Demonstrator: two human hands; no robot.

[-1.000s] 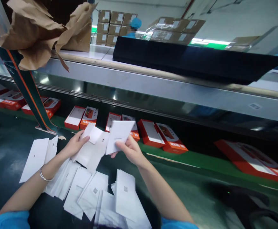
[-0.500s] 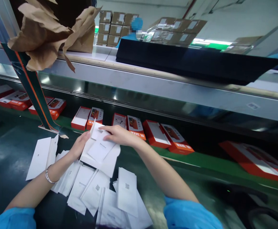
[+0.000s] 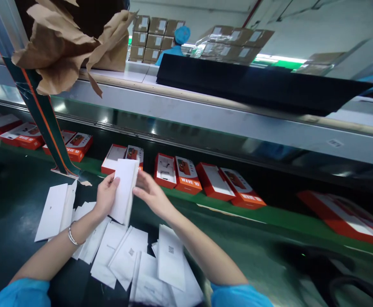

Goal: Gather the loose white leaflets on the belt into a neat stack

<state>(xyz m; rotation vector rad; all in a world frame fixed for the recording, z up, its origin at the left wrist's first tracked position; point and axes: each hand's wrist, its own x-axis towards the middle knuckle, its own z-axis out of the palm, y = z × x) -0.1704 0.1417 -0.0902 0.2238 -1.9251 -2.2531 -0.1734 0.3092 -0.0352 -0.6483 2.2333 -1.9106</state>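
Left hand [image 3: 106, 197] is clenched on the lower left edge of a white card sleeve [image 3: 124, 192], holding it up off the counter [image 3: 13, 200]. Right hand [image 3: 151, 197] is released, its fingers spread, with the fingertips [image 3: 138, 190] just beside the sleeve's right edge at that hand's 9 o'clock; contact cannot be confirmed from this angle. The sleeve stands between the hands, its long axis running from 12 to 6 with a slight lean toward 1 o'clock. The left hand is the nearer.

A silver bangle [image 3: 73, 236] encircles the left wrist, and blue cuffs [image 3: 23, 293] cover the arms lower down. At 6 o'clock from the hands, loose white cards [image 3: 170, 258] overlap on the dark green counter, some printed with QR codes. A separate white card stack [image 3: 52, 211] lies at 9 o'clock.

At 12 o'clock, open orange-red WAVE 10 boxes [image 3: 188, 181] stand in a row along a green strip [image 3: 269, 217]. A teal post [image 3: 37, 115] with an orange stripe rises at 10 o'clock, and crumpled kraft paper [image 3: 61, 51] sits above it at 11 o'clock. A black panel [image 3: 260, 85] lies on a steel shelf [image 3: 205, 119] at 1 o'clock. Farther off at 12 o'clock, a co-worker [image 3: 176, 44] in a blue cap stands near stacked cardboard cartons [image 3: 151, 38].
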